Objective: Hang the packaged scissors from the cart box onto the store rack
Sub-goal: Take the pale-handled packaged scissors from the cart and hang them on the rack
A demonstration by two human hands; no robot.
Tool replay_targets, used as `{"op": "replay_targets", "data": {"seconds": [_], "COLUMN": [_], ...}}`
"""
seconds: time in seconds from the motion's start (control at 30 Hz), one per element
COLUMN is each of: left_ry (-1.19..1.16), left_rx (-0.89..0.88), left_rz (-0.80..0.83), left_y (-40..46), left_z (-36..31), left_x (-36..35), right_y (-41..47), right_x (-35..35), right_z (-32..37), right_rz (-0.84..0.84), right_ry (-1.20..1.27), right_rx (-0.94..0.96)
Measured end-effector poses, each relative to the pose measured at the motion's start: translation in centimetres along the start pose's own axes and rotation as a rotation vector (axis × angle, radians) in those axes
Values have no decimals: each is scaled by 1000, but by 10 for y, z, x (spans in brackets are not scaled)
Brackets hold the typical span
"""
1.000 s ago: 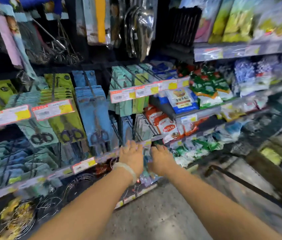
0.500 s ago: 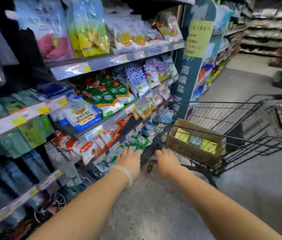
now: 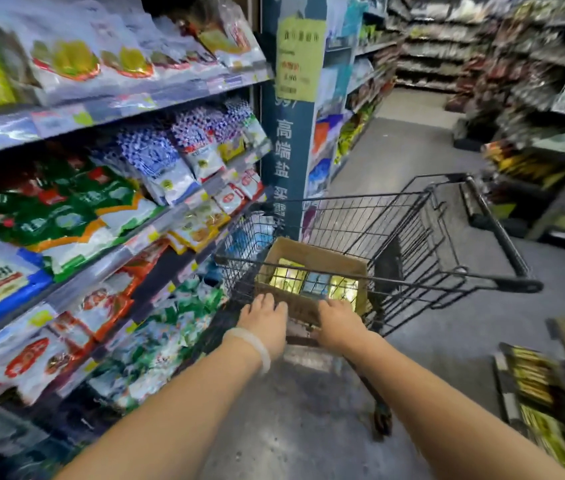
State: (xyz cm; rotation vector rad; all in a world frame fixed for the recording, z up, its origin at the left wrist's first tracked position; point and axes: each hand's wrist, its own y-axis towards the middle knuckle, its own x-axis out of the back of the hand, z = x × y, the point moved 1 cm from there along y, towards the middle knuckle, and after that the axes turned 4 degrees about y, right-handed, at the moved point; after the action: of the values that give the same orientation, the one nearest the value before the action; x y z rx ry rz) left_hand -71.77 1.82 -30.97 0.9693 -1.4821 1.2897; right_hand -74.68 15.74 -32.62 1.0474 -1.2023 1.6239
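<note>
Swinging away from the scissor rack, the view is now facing the shopping cart (image 3: 412, 244), signalling a fresh pickup is beginning. Its cardboard box (image 3: 312, 252) is showing the packaged scissors (image 3: 288, 277) inside, while the left hand (image 3: 265, 323) and right hand (image 3: 338, 322) are reaching in, fingers relaxed, holding nothing.

Both bare forearms stretch forward from the lower edge of the view, nearly parallel and converging slightly toward the hands. The left hand (image 3: 266, 323) lies palm down with its fingers extended forward and close together, holding nothing, and a pale band (image 3: 252, 345) circles its wrist. The right hand (image 3: 338, 320) sits just beside it at the same height, also palm down, its fingers pointing forward and bent slightly downward at the tips.
</note>
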Motion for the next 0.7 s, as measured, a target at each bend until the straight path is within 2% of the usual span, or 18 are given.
{"op": "replay_targets", "data": {"seconds": [0.27,0.47,0.7], "left_ry": [44,50,35], "left_rx": [-36,-92,-85], "left_rz": [29,12,124], "left_y": [129,248,350], "left_z": [17,35,53], "left_x": [20,57,54], "right_y": [109,213,301], "right_x": [28,71,77], "right_z": [-17,-42,-80], "right_rz": [5,12,50], "right_ry": [60,84,155], "right_rx": [-36,-140,-235]}}
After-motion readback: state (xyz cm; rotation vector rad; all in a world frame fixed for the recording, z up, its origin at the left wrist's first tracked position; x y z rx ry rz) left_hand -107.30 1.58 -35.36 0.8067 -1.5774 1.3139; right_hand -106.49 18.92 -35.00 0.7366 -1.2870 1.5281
